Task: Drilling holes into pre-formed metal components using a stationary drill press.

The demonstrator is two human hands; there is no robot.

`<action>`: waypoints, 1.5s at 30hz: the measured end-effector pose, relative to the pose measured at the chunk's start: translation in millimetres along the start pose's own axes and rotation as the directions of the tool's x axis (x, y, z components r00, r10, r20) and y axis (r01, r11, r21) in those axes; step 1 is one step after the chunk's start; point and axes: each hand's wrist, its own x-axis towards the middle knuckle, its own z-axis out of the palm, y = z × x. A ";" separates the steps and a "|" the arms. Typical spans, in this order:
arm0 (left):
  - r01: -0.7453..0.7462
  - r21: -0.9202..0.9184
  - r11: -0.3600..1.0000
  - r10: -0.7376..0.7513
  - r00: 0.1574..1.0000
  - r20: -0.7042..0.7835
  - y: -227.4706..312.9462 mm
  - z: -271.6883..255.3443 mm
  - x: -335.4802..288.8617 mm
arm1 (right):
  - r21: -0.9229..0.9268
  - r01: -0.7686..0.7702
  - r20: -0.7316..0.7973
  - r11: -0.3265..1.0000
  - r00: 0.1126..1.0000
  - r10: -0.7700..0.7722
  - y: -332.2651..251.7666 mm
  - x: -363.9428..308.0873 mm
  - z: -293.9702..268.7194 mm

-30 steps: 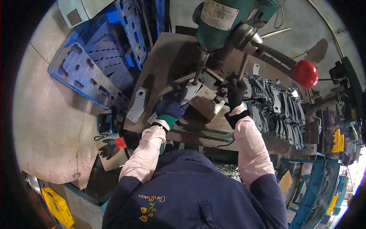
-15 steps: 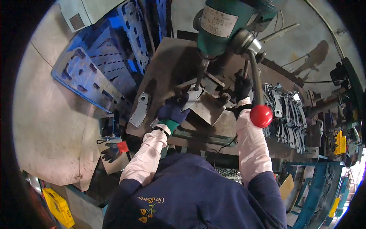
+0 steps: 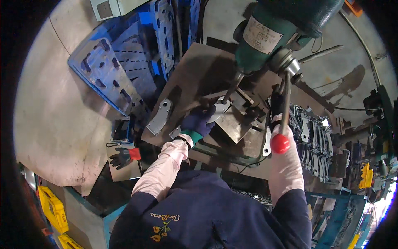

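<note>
left hand [image 3: 197, 121], blue-gloved, grasping a gray metal plate [image 3: 220, 112] just ahead of it, under the drill spindle [image 3: 232, 88]; right hand [image 3: 276, 101], partly hidden by a red-knobbed lever [image 3: 280, 143], curled round a rod [image 3: 282, 86]; stacked plates [image 3: 309, 130] at its right.

The person [image 3: 253, 220] is wearing a navy top [image 3: 207, 199] with embroidered flowers [image 3: 156, 238], pale pink sleeves [image 3: 163, 166], and, over the left grip [image 3: 199, 121], a dark-blue glove [image 3: 194, 123] with a green cuff [image 3: 193, 136].
</note>
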 end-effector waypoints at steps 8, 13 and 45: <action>-0.024 -0.013 1.000 0.025 1.000 0.018 -12.5 12.5 -0.4 | 0.546 -0.491 0.314 0.679 0.871 0.377 -174.6 -60.5 -33.5; -0.024 0.051 0.998 0.021 0.998 0.065 -2.1 -1.8 1.5 | 0.654 -0.695 0.577 0.301 0.714 0.396 -249.1 -69.8 -74.3; 0.170 0.012 0.985 -0.170 0.985 0.041 -46.0 -47.3 -106.6 | 0.475 -0.761 0.775 -0.442 0.600 -0.200 -354.2 88.6 -184.4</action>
